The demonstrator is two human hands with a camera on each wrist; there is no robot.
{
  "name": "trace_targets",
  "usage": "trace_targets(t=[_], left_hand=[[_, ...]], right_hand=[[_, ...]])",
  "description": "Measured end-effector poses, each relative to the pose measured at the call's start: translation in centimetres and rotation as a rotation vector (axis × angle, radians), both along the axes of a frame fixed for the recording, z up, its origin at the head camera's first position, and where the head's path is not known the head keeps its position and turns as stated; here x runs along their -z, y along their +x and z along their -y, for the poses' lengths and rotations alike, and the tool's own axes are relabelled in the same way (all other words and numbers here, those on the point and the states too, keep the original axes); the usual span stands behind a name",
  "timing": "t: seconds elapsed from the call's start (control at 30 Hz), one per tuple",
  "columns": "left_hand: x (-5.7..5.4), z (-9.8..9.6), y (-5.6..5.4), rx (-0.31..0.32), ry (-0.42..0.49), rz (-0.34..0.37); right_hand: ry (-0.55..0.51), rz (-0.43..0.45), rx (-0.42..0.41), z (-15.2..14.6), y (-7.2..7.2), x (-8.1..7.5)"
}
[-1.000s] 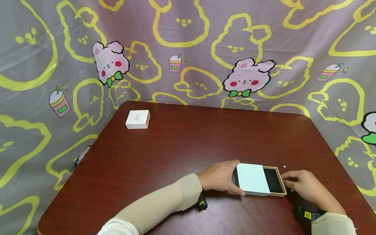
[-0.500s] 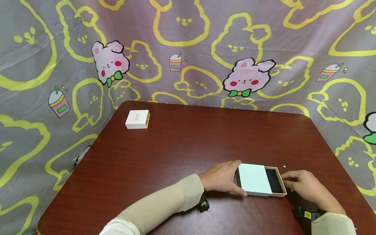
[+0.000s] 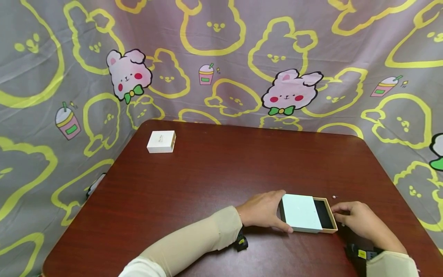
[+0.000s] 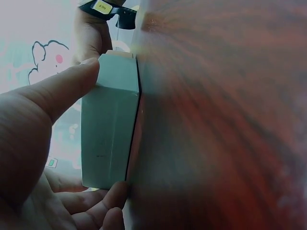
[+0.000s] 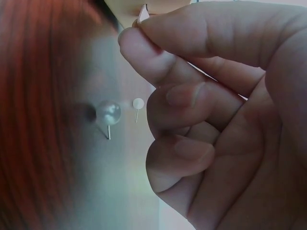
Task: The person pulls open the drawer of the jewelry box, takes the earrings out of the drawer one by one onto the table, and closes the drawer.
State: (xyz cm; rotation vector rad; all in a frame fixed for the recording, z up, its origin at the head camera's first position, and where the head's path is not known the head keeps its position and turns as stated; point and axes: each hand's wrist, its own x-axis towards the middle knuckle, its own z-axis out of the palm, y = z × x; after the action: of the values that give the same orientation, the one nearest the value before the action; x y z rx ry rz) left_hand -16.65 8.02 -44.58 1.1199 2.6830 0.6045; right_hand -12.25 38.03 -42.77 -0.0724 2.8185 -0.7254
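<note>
A pale mint drawer-style jewelry box (image 3: 300, 212) lies on the table, its tan inner tray (image 3: 331, 215) with a black lining partly pulled out to the right. My left hand (image 3: 262, 211) grips the box's outer sleeve (image 4: 109, 124) at its left end, thumb on the near side and fingers on the far side. At the tray's right end my right hand (image 3: 360, 218) pinches a small pale pull tab (image 5: 143, 14) between thumb and index finger; the fingertips hide most of it. Two pearl stud earrings lie near the right hand, one pearl earring (image 5: 109, 112) closest in the right wrist view.
A small white box (image 3: 161, 141) with gold lettering stands at the far left corner of the dark red-brown table (image 3: 214, 165). Another pearl earring (image 3: 334, 197) lies behind the tray's right end. A patterned curtain (image 3: 235, 46) encloses the back and sides.
My left hand and the sleeve have slid slightly right over the tray, so less of the black lining shows. The right hand and the tray's end have stayed almost in place.
</note>
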Motion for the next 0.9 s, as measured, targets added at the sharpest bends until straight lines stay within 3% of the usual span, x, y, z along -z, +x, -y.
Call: trace_targets(t=[0.4,0.9], left_hand=[[-0.16,-0.41,0.29,-0.011,-0.012,-0.017],[-0.46,-0.73,0.49,-0.007,-0.025,0.013]], right_hand=[[-0.001,-0.017,-0.01,0.06,0.03,0.03],[-0.004,-0.019,-0.011,0.1,0.2,-0.23]])
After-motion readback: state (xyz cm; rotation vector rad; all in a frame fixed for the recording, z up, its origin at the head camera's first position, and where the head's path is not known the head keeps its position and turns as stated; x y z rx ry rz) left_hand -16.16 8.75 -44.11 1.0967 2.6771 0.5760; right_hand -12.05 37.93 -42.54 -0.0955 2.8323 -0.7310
